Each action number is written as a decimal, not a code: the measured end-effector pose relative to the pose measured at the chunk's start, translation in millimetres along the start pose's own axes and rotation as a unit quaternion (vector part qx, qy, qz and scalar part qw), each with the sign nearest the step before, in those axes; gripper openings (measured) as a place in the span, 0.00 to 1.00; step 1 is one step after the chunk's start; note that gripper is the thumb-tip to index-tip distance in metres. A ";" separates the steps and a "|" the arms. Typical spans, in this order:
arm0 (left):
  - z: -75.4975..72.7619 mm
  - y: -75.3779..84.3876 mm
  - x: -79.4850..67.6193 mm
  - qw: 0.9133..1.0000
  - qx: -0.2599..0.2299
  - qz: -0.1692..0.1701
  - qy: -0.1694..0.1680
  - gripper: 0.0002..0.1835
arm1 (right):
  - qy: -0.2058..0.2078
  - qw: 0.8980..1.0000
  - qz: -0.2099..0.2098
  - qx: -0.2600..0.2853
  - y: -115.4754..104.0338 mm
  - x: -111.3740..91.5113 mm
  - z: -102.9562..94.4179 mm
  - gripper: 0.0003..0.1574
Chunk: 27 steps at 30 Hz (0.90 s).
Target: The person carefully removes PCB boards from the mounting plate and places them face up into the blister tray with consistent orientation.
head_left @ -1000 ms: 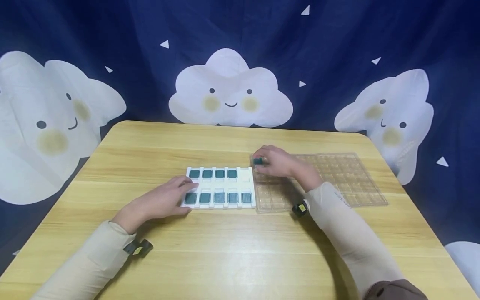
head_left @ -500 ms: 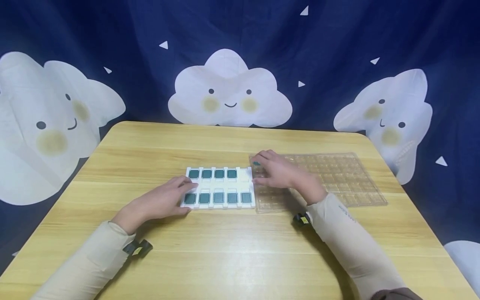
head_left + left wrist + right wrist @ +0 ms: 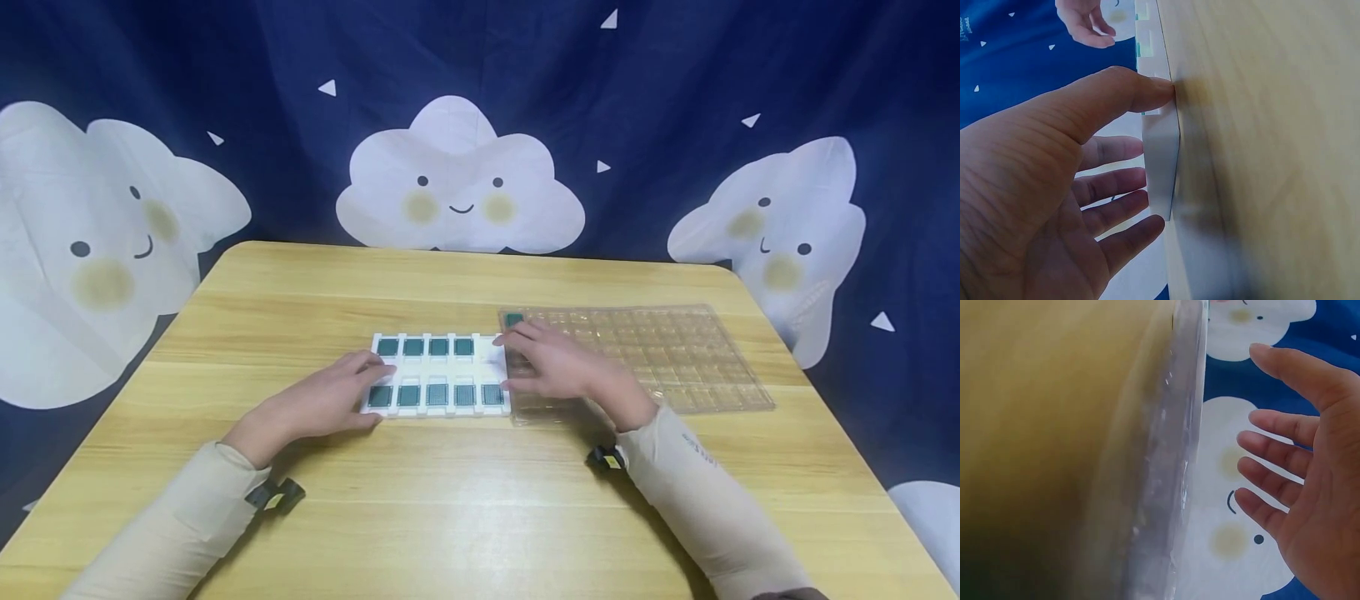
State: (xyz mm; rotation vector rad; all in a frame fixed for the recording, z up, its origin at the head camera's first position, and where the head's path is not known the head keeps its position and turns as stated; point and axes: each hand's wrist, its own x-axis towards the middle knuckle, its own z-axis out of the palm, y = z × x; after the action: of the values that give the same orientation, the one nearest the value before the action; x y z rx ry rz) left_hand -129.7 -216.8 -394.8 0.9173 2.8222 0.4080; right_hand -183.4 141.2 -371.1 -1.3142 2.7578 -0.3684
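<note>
A white tray (image 3: 431, 369) carries two rows of small green square chips (image 3: 437, 395), with a bare slot at the right end of its far row. My left hand (image 3: 322, 400) holds the tray's left end, thumb along the near edge and fingers at the end face, as the left wrist view shows. My right hand (image 3: 558, 362) hovers over the tray's right end with fingers spread and nothing between them. Beside the tray lies a clear plastic blister tray (image 3: 675, 350) of many cells. One green chip (image 3: 514, 319) sits in its far left corner cell.
Both trays lie on a wooden table (image 3: 450, 517), the white one's right edge close against the clear one. A dark blue curtain (image 3: 645, 92) with cloud faces hangs behind the far edge. Small black cameras (image 3: 276, 496) are strapped at both wrists.
My right hand has let go of a green chip in the clear tray's far left cell, then moved nearer to me, over the white tray's right end. The left hand has stayed put.
</note>
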 end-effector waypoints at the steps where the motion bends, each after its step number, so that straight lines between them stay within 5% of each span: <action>1: 0.5 -0.2 -0.1 1.000 -0.001 0.000 0.000 0.40 | -0.001 1.000 -0.004 0.002 -1.3 -0.6 0.9 0.39; 27: -1.4 -0.5 3.4 1.000 0.004 0.003 -0.001 0.39 | -0.037 0.997 -0.057 -0.023 -20.6 -4.8 11.0 0.32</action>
State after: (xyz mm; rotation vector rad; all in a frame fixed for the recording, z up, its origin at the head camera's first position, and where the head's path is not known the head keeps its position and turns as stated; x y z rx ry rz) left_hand -133.0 -215.5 -393.8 0.9281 2.8216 0.3966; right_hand -163.0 130.4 -377.0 -1.4701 2.6529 -0.2585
